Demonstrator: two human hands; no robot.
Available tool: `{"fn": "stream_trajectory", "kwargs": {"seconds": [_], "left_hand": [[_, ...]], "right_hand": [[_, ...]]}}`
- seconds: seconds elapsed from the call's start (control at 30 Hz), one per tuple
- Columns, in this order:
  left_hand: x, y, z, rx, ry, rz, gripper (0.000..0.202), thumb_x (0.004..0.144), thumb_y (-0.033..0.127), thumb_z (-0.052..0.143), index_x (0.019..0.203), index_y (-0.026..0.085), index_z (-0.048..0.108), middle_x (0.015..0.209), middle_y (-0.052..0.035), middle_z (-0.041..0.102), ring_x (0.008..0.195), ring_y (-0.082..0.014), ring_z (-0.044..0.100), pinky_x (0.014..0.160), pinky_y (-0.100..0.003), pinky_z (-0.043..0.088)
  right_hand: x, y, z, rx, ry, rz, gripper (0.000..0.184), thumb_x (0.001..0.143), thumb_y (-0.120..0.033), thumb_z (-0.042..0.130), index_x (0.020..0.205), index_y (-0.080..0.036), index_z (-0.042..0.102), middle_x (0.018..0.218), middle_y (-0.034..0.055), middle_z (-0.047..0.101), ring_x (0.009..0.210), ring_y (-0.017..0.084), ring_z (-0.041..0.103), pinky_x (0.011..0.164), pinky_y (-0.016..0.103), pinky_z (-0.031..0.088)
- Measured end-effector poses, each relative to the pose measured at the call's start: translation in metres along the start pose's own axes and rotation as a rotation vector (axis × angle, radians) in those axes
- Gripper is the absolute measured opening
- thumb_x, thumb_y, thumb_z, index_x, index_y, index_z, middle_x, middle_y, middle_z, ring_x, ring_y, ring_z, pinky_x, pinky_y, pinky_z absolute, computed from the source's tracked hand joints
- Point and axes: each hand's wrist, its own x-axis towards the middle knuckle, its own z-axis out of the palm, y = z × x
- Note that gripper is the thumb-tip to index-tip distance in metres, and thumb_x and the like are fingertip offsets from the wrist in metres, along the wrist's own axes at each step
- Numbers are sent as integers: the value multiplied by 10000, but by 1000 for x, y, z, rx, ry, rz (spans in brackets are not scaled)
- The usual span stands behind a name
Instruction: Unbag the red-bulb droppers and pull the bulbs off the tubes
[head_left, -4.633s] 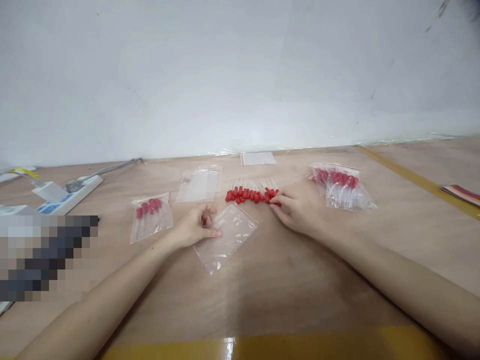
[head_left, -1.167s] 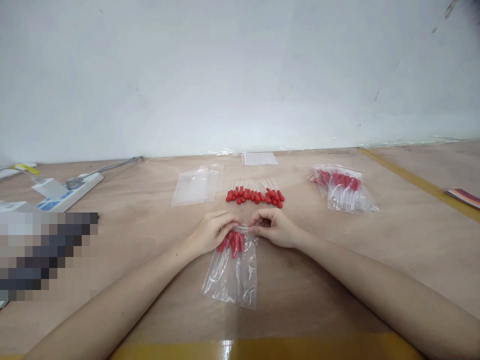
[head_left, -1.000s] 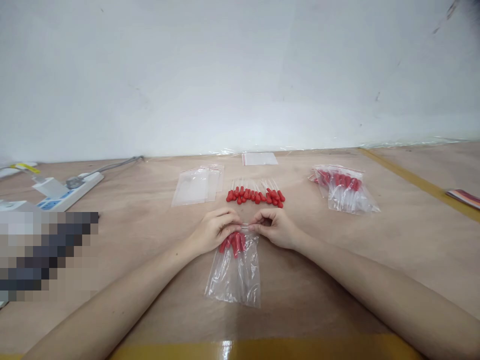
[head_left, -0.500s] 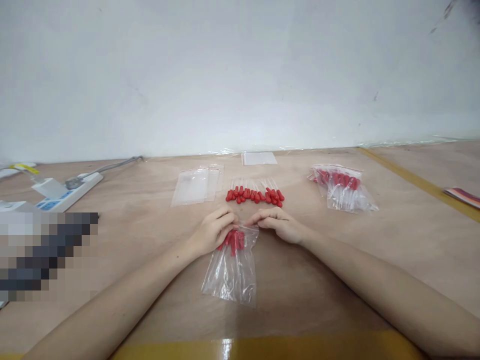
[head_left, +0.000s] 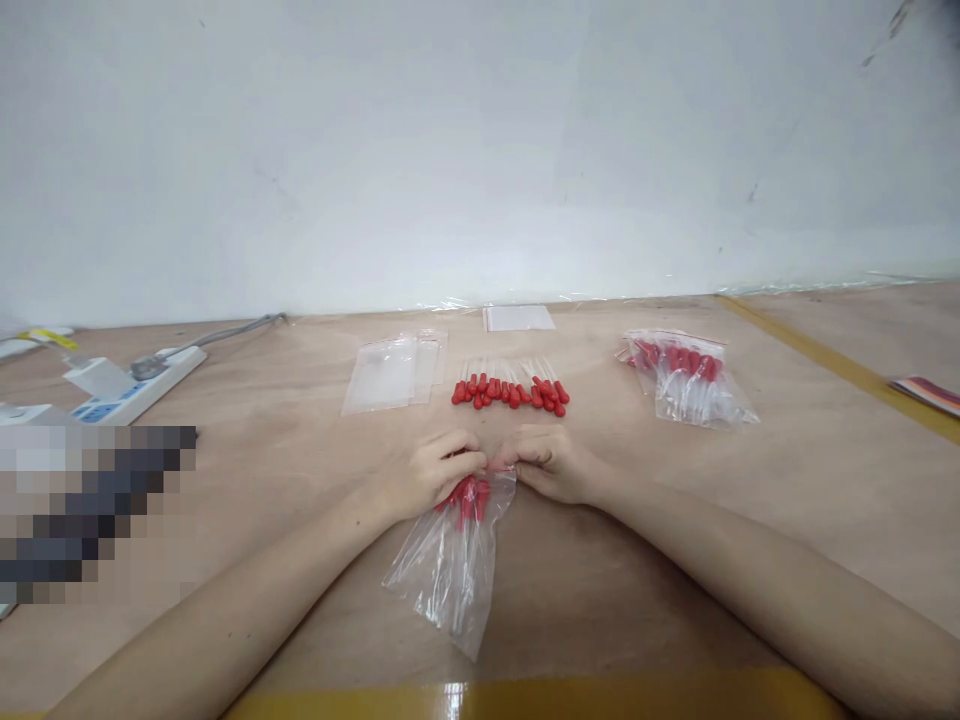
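Observation:
A clear zip bag (head_left: 450,580) hangs by its top edge between my hands, just above or against the table near the middle. Inside are several droppers (head_left: 471,497), their red bulbs toward the top and their clear stems pointing at me. My left hand (head_left: 446,468) is closed on the bag's upper left corner. The thumb and fingers of my right hand (head_left: 549,462) pinch its upper right corner. Beyond my hands lies a row of loose droppers (head_left: 510,390) with red bulbs nearest me.
Flat clear bags (head_left: 381,373) lie left of the row, and a small stack of bags (head_left: 519,318) lies near the wall. Filled bags of droppers (head_left: 694,380) are piled at right. A power strip (head_left: 146,385) sits at far left. Yellow tape (head_left: 495,695) runs along the front.
My right hand's fingers have curled into a pinch on the bag's edge. Both hands have come slightly nearer me, and the bag's bottom has swung left and toward me.

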Motion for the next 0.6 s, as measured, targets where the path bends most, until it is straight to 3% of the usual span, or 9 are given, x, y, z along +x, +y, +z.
{"fn": "stream_trajectory", "kwargs": {"seconds": [0.2,0.37,0.5,0.6], "left_hand": [[1,-1,-2,23,-119,128,234,833,55,362,842,156,572,896,-58,614,721,-138,483,640,-255,412],[1,-3,-7,-79,-63,85,263,825,36,352,935,166,552,966,-59,619,833,-137,548,744,-246,447],[5,-6,-18,-52,19,22,212,860,86,354,890,161,550,908,-65,617,828,-124,574,727,-216,460],[5,-8,-25,59,5,31,222,872,98,351,931,170,553,993,-74,604,904,-138,566,760,-233,458]], "right_hand": [[4,3,0,-277,-74,-214,223,832,-97,368,832,-152,584,757,61,629,735,129,557,675,260,428],[3,2,-8,-452,-173,-229,212,818,-110,384,821,-148,593,700,57,593,711,149,504,657,282,380],[3,-5,-15,-378,-161,-188,155,770,-128,444,801,-158,593,829,63,611,796,159,501,723,305,363],[4,-12,-17,-167,-229,-132,176,726,-88,446,795,-156,593,814,43,610,777,138,510,714,275,376]]}}
